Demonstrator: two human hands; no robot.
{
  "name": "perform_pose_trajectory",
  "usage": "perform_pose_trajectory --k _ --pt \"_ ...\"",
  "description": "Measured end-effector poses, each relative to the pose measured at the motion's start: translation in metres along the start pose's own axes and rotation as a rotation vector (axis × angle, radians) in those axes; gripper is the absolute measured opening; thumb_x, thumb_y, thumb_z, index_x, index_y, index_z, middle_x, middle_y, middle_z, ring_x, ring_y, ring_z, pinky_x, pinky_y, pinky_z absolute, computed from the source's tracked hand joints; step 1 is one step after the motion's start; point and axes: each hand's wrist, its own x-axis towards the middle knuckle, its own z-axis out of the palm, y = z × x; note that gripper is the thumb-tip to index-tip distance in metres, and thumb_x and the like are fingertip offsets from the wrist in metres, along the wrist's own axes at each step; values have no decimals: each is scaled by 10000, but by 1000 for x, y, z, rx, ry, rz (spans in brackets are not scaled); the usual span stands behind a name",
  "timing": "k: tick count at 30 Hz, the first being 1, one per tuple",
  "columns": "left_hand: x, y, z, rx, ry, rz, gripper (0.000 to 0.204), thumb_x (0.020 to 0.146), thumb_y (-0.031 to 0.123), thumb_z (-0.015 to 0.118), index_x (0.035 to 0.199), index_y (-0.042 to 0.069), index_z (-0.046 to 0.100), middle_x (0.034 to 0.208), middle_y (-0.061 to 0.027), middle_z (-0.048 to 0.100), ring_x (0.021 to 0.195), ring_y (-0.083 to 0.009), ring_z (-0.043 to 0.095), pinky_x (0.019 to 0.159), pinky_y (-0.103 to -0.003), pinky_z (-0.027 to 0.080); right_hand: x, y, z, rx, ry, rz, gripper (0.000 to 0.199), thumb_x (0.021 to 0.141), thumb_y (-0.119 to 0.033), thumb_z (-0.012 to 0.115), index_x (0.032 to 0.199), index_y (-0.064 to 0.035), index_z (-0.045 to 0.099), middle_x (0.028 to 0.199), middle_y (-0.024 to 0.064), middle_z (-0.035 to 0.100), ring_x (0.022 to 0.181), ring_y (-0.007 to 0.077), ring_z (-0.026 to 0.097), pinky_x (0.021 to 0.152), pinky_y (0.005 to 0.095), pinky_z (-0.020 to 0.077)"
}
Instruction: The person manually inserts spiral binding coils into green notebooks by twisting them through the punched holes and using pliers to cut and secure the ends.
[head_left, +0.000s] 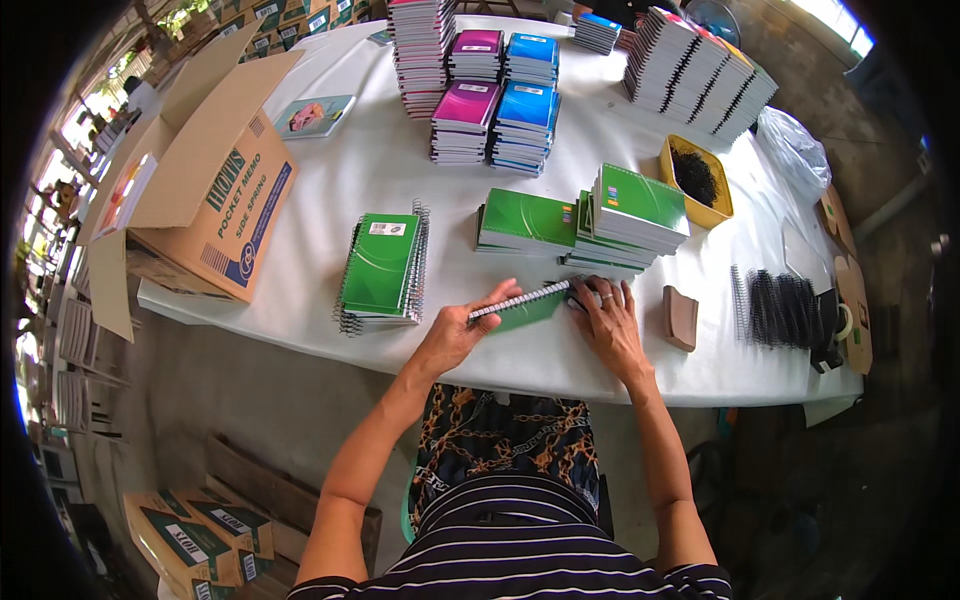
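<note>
A green notebook [528, 308] with a white spiral along its upper edge lies near the front edge of the white table [380, 160]. My left hand [462, 328] grips its left end. My right hand [608, 318] presses on its right end, fingers spread over the spiral. A stack of bound green spiral notebooks [382, 268] stands to the left of my left hand. Piles of unbound green notebooks [590, 222] lie just beyond my hands.
An open cardboard box [215, 180] sits at the table's left. Pink and blue notebook stacks [497, 95] stand further back. A yellow tray [697, 182], a brown block [680, 318] and black spiral coils [780, 308] lie to the right. Boxes sit on the floor at the lower left.
</note>
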Motion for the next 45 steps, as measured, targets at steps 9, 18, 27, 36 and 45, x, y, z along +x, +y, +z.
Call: perform_pose_trajectory --k 9,18,27,36,45 --pt "-3 21 22 969 476 205 563 932 210 604 1452 103 416 1378 -44 569 1259 -337 527 1031 -467 431 -4 -103 -73 446 128 -34 443 830 -123 706 1260 -83 608 1070 140 557 959 286 579 809 390 450" --pt "-3 34 30 1014 512 230 707 810 26 656 1468 77 400 1369 -89 575 1290 -335 508 1081 -490 365 10 -109 -69 458 118 -120 382 856 -121 678 1228 -61 613 994 109 582 810 241 587 708 355 477" --pt "-12 75 7 1274 564 369 719 783 47 687 1456 82 435 1371 -80 579 1323 -298 491 1071 -519 372 35 -73 -93 1097 -419 85 269 993 -162 523 1168 17 621 867 110 588 731 157 591 666 311 480" --pt "-46 67 -91 1245 86 -136 797 780 458 685 1490 234 398 1554 -20 358 1451 -383 235 1147 -576 214 42 -34 -42 363 -51 -15 294 851 -161 716 1117 -50 658 1147 102 597 1121 316 543 934 415 454" --pt "-29 59 -30 708 226 209 804 794 282 765 1487 114 392 1587 -82 296 1488 -308 191 1187 -461 192 102 -36 20 -2 221 -249 400 810 -52 638 1201 21 603 1266 148 567 1191 285 528 1008 439 430"
